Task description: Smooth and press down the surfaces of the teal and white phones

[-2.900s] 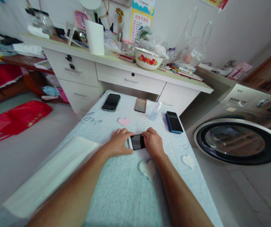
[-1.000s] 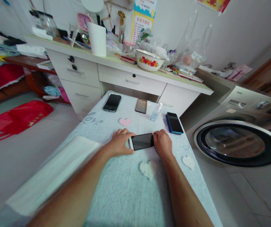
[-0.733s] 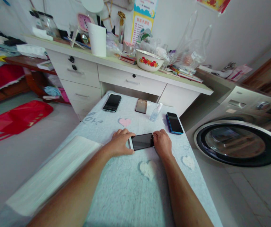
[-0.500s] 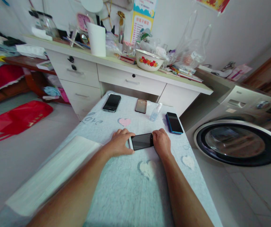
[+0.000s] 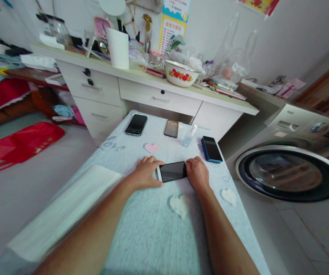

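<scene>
A smartphone with a dark screen and a white end (image 5: 173,172) lies across the cloth-covered table (image 5: 158,236). My left hand (image 5: 148,173) grips its left end, with the thumb at the near edge and the fingers at the far one. At the other end, my right hand (image 5: 198,172) is closed, its fingertips pressed together at the phone's edge. Whatever those fingers may pinch is hidden. Beyond the hands lie a black phone (image 5: 136,125), a brownish translucent phone case (image 5: 171,128), a small clear spray bottle (image 5: 189,136) and a blue-edged phone (image 5: 211,149).
A long white sheet (image 5: 67,210) lies along the table's left side. Past the far edge stands a white desk (image 5: 158,100) bearing a flowered bowl (image 5: 182,73) and a white cylinder (image 5: 117,49). A washing machine (image 5: 290,152) is at right, a red bag (image 5: 23,143) on the floor at left.
My right hand has shifted slightly to the right along the phone's end. My left hand and the phone look almost the same as before.
</scene>
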Available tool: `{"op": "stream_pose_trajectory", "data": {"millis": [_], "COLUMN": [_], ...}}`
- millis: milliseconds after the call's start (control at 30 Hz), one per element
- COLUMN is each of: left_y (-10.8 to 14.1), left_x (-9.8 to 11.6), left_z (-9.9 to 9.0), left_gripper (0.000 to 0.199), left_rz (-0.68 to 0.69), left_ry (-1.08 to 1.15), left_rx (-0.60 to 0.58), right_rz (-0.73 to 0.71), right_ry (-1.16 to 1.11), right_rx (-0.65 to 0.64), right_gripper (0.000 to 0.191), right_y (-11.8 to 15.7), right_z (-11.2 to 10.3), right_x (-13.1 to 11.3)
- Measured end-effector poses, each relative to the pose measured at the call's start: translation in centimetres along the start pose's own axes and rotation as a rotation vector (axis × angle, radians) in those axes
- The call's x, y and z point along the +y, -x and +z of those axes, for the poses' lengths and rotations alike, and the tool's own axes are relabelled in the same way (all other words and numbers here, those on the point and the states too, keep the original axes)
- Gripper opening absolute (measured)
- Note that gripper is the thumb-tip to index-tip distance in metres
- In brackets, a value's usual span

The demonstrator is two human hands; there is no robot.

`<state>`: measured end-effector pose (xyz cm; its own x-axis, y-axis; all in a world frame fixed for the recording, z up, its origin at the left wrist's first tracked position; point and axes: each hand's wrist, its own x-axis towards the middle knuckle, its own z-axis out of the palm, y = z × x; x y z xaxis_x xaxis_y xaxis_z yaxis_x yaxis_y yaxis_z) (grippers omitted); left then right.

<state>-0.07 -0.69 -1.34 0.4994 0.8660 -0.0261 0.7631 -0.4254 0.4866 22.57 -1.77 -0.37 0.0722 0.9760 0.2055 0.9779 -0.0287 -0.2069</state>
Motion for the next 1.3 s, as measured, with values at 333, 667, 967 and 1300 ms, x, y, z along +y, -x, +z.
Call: {"op": "stream_pose_trajectory", "data": {"millis": [333, 667, 967, 1300], "left_y": [0.03, 0.05, 0.01, 0.07], "left_x": [-0.01, -0.15, -0.06, 0.11], "left_z": [-0.03, 0.17, 0.07, -0.08], "left_gripper": [0.072, 0.072, 0.072, 0.072], "left_rz": [-0.005, 0.006, -0.009, -0.013], "left_ry": [-0.003, 0.007, -0.007, -0.009], "left_rx": [-0.009, 0.011, -0.003, -0.006], "right_rz": [0.003, -0.008, 0.0, -0.007], "right_ry": [-0.017, -0.036, -0.04, -0.036], "right_rx": [0.015, 0.02, 0.003, 0.005], "right_gripper": [0.024, 0.025, 0.024, 0.025], "right_y": [0.01, -0.04, -0.02, 0.1], "right_z": [0.25, 0.33, 0.13, 0.09], "right_x": [0.12, 0.2, 0.14, 0.12]}}
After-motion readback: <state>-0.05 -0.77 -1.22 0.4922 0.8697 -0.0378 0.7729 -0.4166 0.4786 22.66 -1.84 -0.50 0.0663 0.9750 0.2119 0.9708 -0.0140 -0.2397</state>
